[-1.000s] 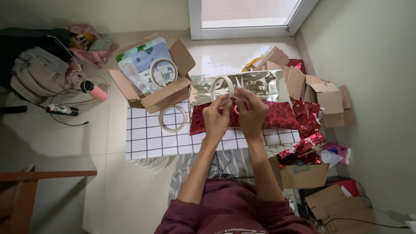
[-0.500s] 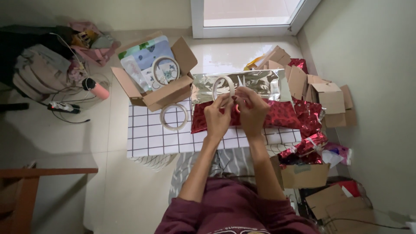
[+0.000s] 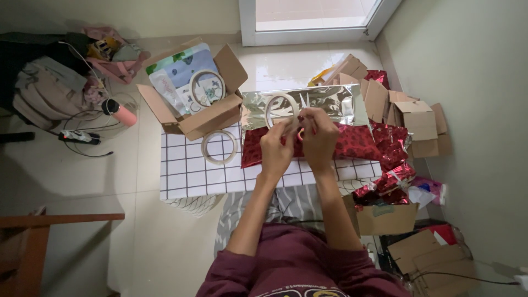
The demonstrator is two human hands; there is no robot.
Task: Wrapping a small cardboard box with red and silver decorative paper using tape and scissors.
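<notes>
Hands meet over the red foil (image 3: 352, 144): the left hand (image 3: 276, 148) pinches a tape roll (image 3: 281, 109) by its rim, and the right hand (image 3: 320, 136) is closed on scissors (image 3: 303, 102) whose blades poke up just beside the roll. Silver foil (image 3: 335, 102) lies just beyond them. Left of the left hand a second roll (image 3: 220, 147) rests on the checked table (image 3: 187, 173), with an open box (image 3: 190, 91) beyond it.

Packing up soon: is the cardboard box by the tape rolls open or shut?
Open: the cardboard box has its flaps spread, a tape roll inside.
</notes>
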